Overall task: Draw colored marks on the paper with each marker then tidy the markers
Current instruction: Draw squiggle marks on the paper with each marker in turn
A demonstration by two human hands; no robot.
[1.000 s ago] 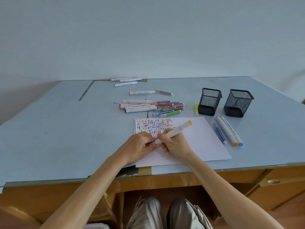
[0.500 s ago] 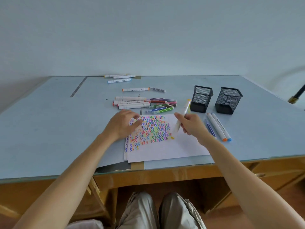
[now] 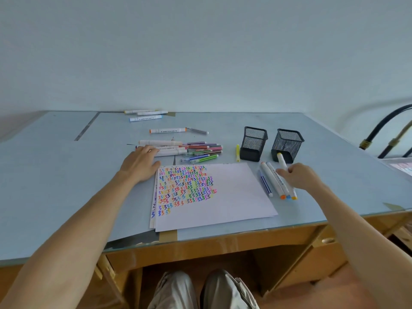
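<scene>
Head view: right hand [image 3: 297, 177] holds the yellow-capped marker [image 3: 286, 175] mid-barrel — light, stiff, smooth, best pinched there; left hand [image 3: 140, 162] rests relaxed on the white markers [image 3: 169, 150].

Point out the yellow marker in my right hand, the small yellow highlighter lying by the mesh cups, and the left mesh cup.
yellow marker [image 3: 282, 162], head view, upper barrel.
yellow highlighter [image 3: 237, 152], head view, mid-barrel.
left mesh cup [image 3: 254, 141], head view, front mesh wall.
</scene>
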